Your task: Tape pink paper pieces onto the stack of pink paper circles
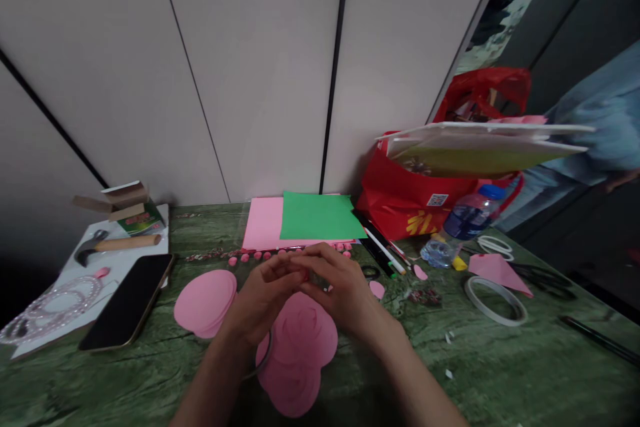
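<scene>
My left hand (264,293) and my right hand (345,287) meet above the middle of the table, fingers curled and tips together. Between the fingertips shows a small pink piece (305,275), mostly hidden, so its exact shape cannot be told. Below my hands lie overlapping pink paper petals (297,380), with part of a ring, perhaps a tape roll, beside my left wrist. To the left of my left hand is a stack of pink paper rounds (206,300). Behind my fingers runs a row of small pink rolled pieces (257,255).
Green paper (323,217) lies over pink sheets at the back. On the left are a phone (129,303), a hammer (125,243) and a small box (143,217). A red bag (395,193), a water bottle (463,223) and a tape roll (495,301) occupy the right. A person stands beyond.
</scene>
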Demonstrator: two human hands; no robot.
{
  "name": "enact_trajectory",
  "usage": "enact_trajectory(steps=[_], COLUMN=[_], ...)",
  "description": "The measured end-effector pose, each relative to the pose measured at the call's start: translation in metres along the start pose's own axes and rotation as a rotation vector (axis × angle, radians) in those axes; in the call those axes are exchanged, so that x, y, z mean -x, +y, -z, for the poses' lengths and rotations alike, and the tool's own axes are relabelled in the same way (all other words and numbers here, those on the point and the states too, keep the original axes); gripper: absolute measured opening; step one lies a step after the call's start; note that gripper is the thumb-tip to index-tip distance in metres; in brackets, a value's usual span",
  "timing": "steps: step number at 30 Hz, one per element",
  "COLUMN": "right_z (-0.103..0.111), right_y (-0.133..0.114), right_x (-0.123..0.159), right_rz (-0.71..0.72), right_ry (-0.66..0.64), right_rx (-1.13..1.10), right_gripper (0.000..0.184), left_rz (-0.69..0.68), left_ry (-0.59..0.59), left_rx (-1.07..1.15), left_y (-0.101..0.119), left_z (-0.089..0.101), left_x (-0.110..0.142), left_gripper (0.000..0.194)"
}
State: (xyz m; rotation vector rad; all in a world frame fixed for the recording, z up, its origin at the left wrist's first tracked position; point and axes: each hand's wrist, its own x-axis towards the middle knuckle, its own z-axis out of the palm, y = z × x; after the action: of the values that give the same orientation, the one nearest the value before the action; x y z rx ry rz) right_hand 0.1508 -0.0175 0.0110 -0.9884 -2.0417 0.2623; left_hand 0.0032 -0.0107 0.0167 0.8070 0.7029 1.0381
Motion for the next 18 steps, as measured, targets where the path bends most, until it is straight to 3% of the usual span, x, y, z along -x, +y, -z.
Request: enact_trajectory(steps=[2,8,18], right_z=[-0.0008,0.0,-0.0034], right_y=[0.0011,0.005,0.0062], right_x=[0.0004,0.0012,0.0008], right_rz=[-0.011,-0.005,-0.006], right_ry=[0.002,0.017,0.005], right_rx=[-0.001,-0.006,-0.077], right_gripper=[0.035,0.017,0.029], left_rz=[-0.021,-0.04,-0.087], left_ry=[0.028,0.14,0.168], left_rx=[-0.032,-0.101,-0.187], left_y=[-0.0005,-0.0023,-0.0057], left_z=[0.0019,0.0043,0.0092], left_x=[-0.001,-0.0031,-0.0039], left_gripper=[0.025,0.028,0.015])
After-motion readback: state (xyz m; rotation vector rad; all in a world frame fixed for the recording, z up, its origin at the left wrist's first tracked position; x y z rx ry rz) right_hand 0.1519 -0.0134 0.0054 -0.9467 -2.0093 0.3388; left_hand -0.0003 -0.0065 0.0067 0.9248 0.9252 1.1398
